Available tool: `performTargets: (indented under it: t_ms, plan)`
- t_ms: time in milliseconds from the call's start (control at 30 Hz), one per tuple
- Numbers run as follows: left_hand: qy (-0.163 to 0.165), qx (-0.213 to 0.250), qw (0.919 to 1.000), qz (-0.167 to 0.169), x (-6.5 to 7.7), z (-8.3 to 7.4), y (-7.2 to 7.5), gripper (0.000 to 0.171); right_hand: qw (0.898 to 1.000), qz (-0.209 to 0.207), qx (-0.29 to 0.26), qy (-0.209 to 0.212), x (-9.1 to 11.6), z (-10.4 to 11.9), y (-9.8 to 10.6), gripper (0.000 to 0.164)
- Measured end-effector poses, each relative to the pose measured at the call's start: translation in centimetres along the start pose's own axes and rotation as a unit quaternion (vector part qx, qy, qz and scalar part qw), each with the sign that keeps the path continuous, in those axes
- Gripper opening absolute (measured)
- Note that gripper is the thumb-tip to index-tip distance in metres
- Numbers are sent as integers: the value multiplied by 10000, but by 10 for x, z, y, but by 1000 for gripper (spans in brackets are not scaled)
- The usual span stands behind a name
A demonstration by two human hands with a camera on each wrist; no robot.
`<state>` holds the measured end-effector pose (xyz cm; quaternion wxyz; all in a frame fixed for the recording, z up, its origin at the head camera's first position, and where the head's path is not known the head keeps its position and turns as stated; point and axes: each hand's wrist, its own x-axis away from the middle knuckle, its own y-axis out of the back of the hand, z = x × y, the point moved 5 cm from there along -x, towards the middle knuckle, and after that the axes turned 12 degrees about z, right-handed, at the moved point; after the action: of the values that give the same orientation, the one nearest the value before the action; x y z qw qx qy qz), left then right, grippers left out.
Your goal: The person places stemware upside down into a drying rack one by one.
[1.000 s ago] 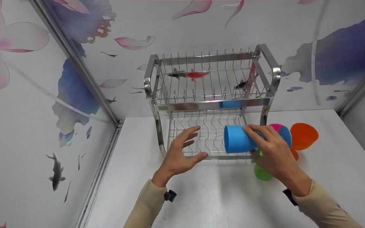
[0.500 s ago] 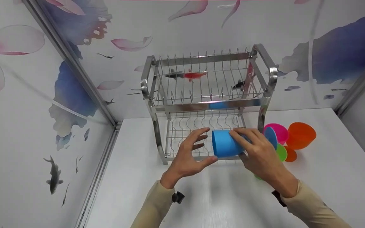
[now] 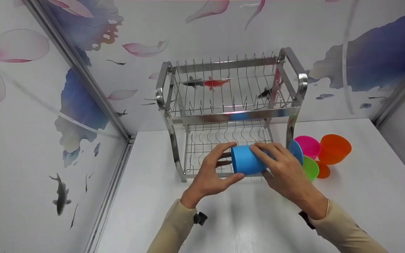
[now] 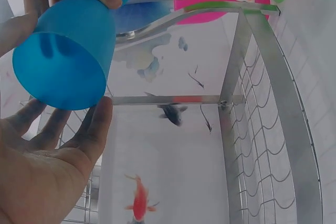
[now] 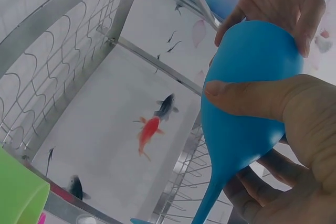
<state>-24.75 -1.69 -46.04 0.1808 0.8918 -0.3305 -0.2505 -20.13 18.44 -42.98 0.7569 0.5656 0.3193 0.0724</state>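
A blue plastic goblet [image 3: 248,160] lies sideways in the air in front of the rack, mouth to the left. My right hand [image 3: 283,168] grips its bowl, with the thumb along the side in the right wrist view. Its round foot [image 3: 296,152] shows past the right hand, and the stem [image 5: 209,200] appears in the right wrist view. The left hand [image 3: 209,175] holds the rim end, thumb at the lower edge and index finger at the upper edge. In the left wrist view, more left fingertips [image 4: 100,116] lie right at the rim.
Behind the hands stands a two-tier metal dish rack [image 3: 234,116] on the white table [image 3: 374,196]. To its right are a pink cup [image 3: 308,146], a large orange cup [image 3: 335,149], a green goblet [image 3: 310,168] and a small orange round piece [image 3: 323,170].
The right hand has carried the blue goblet left, away from the coloured cups. My left hand has moved right to meet it, and its thumb and fingers now close on the rim.
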Motion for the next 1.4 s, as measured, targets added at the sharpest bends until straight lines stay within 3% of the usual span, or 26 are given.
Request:
performTargets:
  t_ms: [233,400,467,533,600,700,800,867,933,1000,1100,1167,1233,1267,1333,1400]
  plan:
    - [-44,139,9999,1,-1,1,1,76,10000,15,16,-45,2,0,3,97]
    - [12,214,9998,-35,-1,-1,3,75,9995,-294,96,-52,12,2,11,96]
    - [10,244,9997,-66,-1,-1,5,76,9986,-529,29,16,20,4,15,89]
    - [15,265,9996,-104,0,-1,7,76,9967,-800,-83,93,30,5,16,68]
    - [27,302,9994,-149,1,0,9,76,9934,-1099,-305,158,39,7,14,55]
    - [30,366,9991,-198,2,0,12,76,9852,-1458,-890,139,51,6,5,55]
    - [16,446,9988,-221,1,-1,14,76,9691,-1700,-1784,-89,56,2,-7,48]
    - [-5,498,9986,-192,0,-2,14,76,9529,-1694,-2485,-398,58,-2,-17,54]
    - [5,533,9985,-154,-1,-3,12,75,9262,-1522,-3352,-818,59,-7,-28,62]
    - [-13,585,9982,-103,-3,-4,10,74,8841,-1235,-4313,-1311,58,-12,-38,63]
    - [-26,603,9982,-56,-4,-5,8,74,7900,-857,-5776,-1869,54,-16,-51,66]
    - [-42,595,9982,-72,-4,-6,7,74,7277,-766,-6533,-1945,50,-17,-56,69]
    - [-50,563,9984,-95,-3,-6,7,74,6778,-767,-7085,-1807,44,-16,-58,71]
    - [-47,545,9984,-107,-3,-6,7,74,6604,-787,-7270,-1707,41,-15,-58,72]
    - [-35,540,9985,-112,-3,-6,7,73,6350,-862,-7527,-1507,37,-14,-58,73]
    - [-24,550,9985,-80,-3,-7,6,74,6230,-925,-7642,-1391,33,-13,-58,73]
